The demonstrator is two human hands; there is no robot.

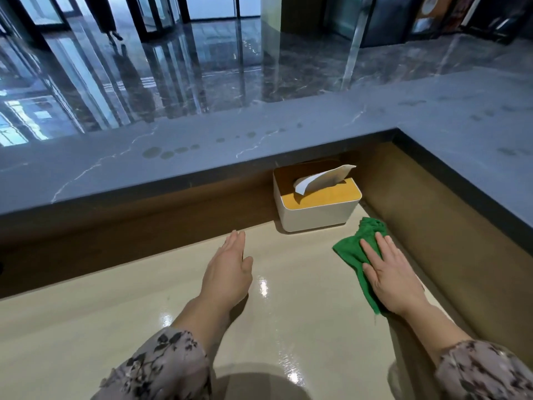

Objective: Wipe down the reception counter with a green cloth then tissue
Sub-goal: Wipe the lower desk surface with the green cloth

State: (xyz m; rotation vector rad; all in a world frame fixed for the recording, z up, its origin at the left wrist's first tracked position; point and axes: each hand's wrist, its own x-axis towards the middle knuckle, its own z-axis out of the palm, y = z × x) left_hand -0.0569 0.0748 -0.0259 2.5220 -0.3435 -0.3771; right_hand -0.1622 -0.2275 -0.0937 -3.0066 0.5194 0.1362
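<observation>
I can read no text, label, brand or number anywhere on my feed. The only likely carriers are the panels [431, 7] standing on the floor beyond the far right corner of the counter, and whatever is printed on them is too blurred to make out.
</observation>
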